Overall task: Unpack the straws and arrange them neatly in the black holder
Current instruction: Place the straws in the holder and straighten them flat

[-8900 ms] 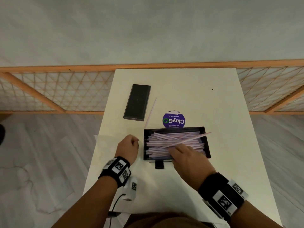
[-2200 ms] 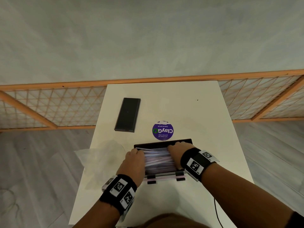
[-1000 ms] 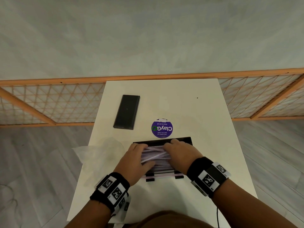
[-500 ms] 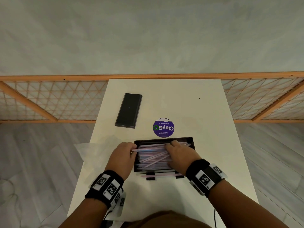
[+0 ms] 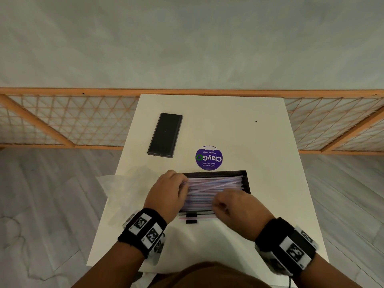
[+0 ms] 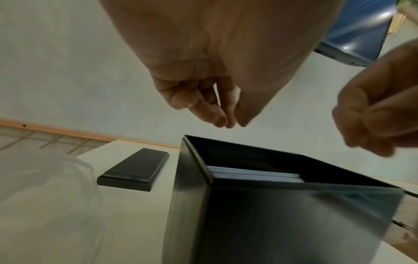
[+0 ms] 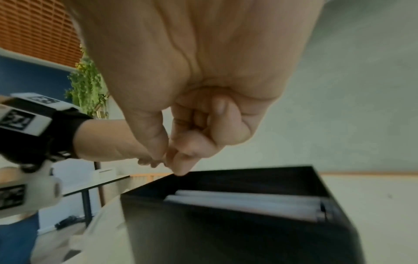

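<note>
The black holder stands on the white table, filled with pale pink and purple straws lying mostly lengthwise, a few crossed on top. My left hand is over the holder's left end, bent fingers at the straw ends, holding nothing. My right hand hovers over the near right part with its fingers curled into the palm; no straw shows in it. One pink straw lies in the holder's front slot. The wrist views show the holder with straws inside.
The holder's black lid lies at the far left of the table. A round purple sticker sits just behind the holder. The crumpled clear wrapper hangs over the left table edge.
My right hand has drawn back from the far straws toward the near edge and curled up. My left hand has shifted right onto the straw ends. The straws lie straighter.
</note>
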